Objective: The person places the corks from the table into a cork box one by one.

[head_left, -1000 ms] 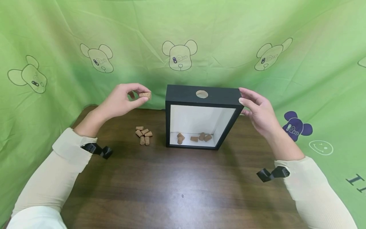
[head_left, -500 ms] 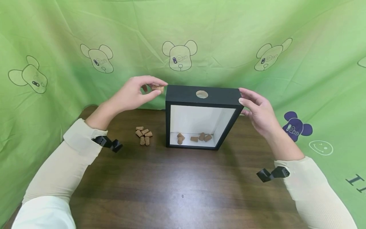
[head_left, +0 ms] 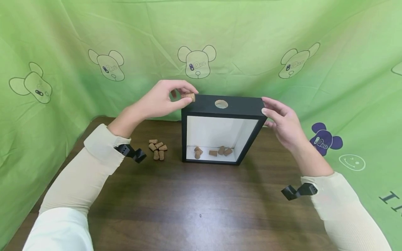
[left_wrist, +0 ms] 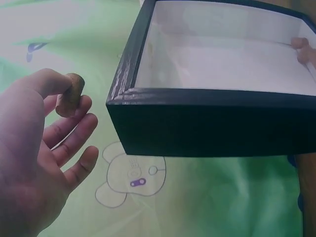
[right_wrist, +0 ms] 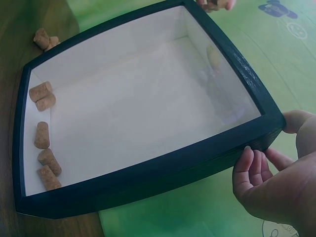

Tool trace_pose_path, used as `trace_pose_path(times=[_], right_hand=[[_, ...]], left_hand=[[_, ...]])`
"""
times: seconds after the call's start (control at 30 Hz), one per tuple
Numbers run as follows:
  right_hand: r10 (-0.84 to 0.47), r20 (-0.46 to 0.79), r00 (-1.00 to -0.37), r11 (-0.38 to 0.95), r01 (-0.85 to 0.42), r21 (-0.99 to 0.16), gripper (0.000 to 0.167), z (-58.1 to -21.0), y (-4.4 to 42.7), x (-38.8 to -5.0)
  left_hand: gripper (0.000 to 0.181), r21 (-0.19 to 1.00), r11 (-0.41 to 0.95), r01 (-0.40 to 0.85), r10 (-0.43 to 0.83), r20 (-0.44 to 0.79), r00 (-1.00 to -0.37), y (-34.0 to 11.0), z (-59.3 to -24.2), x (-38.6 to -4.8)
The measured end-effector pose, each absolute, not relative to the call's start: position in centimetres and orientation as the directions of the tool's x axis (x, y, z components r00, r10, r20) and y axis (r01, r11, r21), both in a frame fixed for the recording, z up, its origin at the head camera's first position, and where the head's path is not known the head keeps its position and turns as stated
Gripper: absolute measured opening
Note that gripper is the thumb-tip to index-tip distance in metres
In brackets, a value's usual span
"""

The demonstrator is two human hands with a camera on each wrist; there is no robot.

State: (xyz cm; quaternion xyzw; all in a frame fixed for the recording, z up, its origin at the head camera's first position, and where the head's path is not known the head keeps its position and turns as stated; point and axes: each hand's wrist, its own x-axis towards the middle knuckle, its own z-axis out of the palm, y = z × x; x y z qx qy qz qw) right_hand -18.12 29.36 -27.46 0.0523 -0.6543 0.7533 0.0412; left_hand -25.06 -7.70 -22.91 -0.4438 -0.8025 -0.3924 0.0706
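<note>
A black box frame [head_left: 185, 139] with a clear front and white inside stands upright on the table, a round hole [head_left: 221, 104] in its top. Several corks [right_wrist: 43, 134] lie on its floor. Thumb and fingertips of my left hand [head_left: 163, 99] pinch a cork [left_wrist: 72, 95], just over the left end of the frame's top, left of the hole. At the frame's upper right corner, my right hand [head_left: 284, 122] grips the edge, thumb in front and fingers on the side and behind.
Left of the frame, a small pile of several corks [head_left: 156, 146] lies on the brown wooden table [head_left: 176, 202]. A green printed cloth [head_left: 232, 52] hangs close behind the frame and along both sides.
My left hand has carried the cork rightward, from left of the frame to over the left end of its top. The right hand and the frame have stayed in place.
</note>
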Motion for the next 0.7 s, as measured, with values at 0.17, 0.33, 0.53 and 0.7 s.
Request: trace_pose_path(times=[0.17,0.33,0.53,0.7], right_hand=[[-0.006,0.127,-0.992,-0.128,-0.125,-0.984,0.039,-27.5,29.3,-18.2],[-0.004,0.124,-0.992,-0.132,-0.122,-0.984,0.040,-27.5,29.5,-18.3],[-0.001,0.119,-0.993,-0.126,-0.118,-0.985,0.041,-27.5,29.7,-18.2],[0.000,0.117,-0.993,-0.126,-0.116,-0.985,0.042,-27.5,29.8,-18.2]], left_hand=[[0.017,0.584,0.279,0.762,0.663,0.457,-0.593,-6.9,-22.8,-25.1],[0.015,0.582,0.280,0.764,0.650,0.470,-0.597,-6.2,-22.6,-25.2],[0.013,0.576,0.296,0.762,0.646,0.467,-0.604,-5.2,-22.4,-25.1],[0.013,0.580,0.279,0.766,0.640,0.482,-0.598,-4.3,-22.6,-25.3]])
